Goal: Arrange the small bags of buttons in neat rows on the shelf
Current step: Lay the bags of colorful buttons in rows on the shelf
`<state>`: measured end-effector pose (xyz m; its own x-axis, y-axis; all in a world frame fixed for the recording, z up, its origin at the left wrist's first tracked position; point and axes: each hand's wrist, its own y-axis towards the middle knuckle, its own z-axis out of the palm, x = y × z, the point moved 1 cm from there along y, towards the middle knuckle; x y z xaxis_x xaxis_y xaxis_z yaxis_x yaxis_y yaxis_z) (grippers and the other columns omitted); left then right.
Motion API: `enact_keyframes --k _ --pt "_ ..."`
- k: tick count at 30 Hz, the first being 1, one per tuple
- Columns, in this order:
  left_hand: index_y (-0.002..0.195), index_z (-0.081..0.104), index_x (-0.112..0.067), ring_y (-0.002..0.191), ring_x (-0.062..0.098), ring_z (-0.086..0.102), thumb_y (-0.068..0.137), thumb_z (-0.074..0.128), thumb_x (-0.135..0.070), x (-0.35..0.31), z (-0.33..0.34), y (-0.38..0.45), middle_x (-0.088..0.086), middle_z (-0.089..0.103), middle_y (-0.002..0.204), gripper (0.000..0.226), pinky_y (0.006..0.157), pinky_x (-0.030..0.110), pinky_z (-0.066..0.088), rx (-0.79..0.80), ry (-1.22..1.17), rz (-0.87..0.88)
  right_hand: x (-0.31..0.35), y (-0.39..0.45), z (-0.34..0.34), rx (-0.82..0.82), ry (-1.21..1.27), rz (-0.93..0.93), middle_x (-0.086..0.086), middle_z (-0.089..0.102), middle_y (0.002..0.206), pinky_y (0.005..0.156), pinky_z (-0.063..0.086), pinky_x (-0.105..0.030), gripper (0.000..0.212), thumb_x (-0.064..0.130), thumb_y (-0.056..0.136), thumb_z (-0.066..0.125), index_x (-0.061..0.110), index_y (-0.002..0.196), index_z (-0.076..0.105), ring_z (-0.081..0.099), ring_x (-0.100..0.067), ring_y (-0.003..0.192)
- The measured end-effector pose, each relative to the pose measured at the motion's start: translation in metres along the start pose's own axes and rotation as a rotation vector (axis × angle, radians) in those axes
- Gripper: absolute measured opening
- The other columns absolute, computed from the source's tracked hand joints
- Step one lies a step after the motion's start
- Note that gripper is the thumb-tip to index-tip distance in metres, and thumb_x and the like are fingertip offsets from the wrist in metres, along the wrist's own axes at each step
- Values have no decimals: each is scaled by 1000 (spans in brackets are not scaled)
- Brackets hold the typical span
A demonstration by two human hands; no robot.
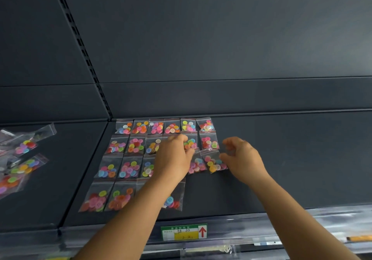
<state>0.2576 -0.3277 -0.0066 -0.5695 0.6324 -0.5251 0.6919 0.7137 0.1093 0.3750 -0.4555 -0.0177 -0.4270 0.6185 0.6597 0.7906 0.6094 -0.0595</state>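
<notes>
A green, white and yellow paper price label (183, 232) with a red up-arrow sits in the clear plastic strip (302, 222) along the front edge; its handwriting is too blurred to read. A dark slotted metal upright (80, 44) runs up the dark grey back panel (221, 38).

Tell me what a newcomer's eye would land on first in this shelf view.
First, the grid of small clear plastic bags of bright buttons laid in rows on the dark grey metal shelf. Next, two bare hands at the grid's right side: the left hand rests on bags, the right hand pinches the corner bag. A loose heap of button bags lies far left.
</notes>
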Motion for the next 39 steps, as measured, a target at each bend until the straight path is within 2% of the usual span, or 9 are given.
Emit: enact_keyframes --k 3,5,8,13,21,31,34,39 --pt "132 53 -20 123 15 42 96 52 -27 4 1 -6 -4 53 131 37 100 27 36 50 103 190 -1 -4 0 20 -96 -158 1 58 118 84 46 -25 29 22 88 63 23 117 64 56 -16 105" --pt "129 56 -19 122 14 41 97 49 -27 3 7 -11 -5 54 131 34 103 27 33 125 137 284 1 -6 5 70 -130 -276 4 62 111 88 44 -25 21 21 87 65 22 107 70 55 -14 101" --pt "124 60 -17 116 15 45 97 49 -29 4 16 -15 -4 57 127 32 100 30 38 189 198 342 0 -8 14 85 -157 -369 4 67 108 92 44 -28 17 19 85 65 22 100 73 58 -17 100" --pt "127 59 -17 119 16 47 96 51 -23 10 15 -16 -4 56 130 32 98 29 40 207 172 366 0 -7 17 28 -209 -321 3 64 115 89 44 -26 21 29 88 62 23 106 71 53 -19 107" --pt "125 60 -17 117 15 49 96 51 -20 10 14 -15 -3 57 127 31 97 29 42 207 175 393 4 -7 18 24 -259 -318 1 60 120 87 41 -25 25 31 90 59 23 112 68 50 -19 109" --pt "126 58 -16 116 17 50 94 53 -19 6 14 -20 -1 56 126 32 97 35 44 228 203 367 9 -9 9 93 -370 -330 0 57 118 79 41 -24 23 31 92 53 18 106 66 47 -18 107" --pt "134 50 -17 124 17 46 96 52 -24 4 8 -25 -2 50 137 39 103 33 40 202 207 334 16 -12 7 83 -356 -366 0 55 124 86 40 -25 29 31 92 52 18 116 62 46 -19 114" --pt "143 38 -18 134 18 34 96 50 -30 9 -12 -37 -1 41 144 50 110 32 31 145 279 264 33 -17 15 80 -382 -496 5 43 143 104 33 -30 51 41 93 50 23 140 41 37 -19 130"
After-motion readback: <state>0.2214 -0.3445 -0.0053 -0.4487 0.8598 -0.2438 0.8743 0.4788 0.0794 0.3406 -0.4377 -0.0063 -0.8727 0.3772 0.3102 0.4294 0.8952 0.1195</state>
